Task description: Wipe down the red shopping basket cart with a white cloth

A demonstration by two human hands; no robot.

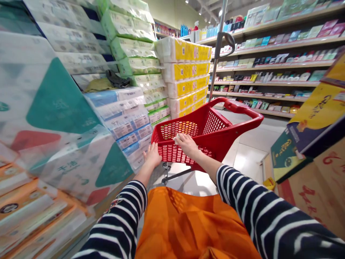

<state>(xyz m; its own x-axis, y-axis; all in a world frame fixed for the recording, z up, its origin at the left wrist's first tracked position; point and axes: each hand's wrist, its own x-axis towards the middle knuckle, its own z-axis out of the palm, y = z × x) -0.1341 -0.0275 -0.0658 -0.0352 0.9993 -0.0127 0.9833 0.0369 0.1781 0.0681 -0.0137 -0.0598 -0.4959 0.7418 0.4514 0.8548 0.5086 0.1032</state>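
Right hand is clamped on a white wad, likely tissue or cloth, at the near rim of the red shopping cart; left hand has fingers over the near-left corner, can't tell if gripping. Both are at the rim; how much is done or left doesn't show. Stacked tissue packs crowd the left corner, more floor room right, toward the cartons.
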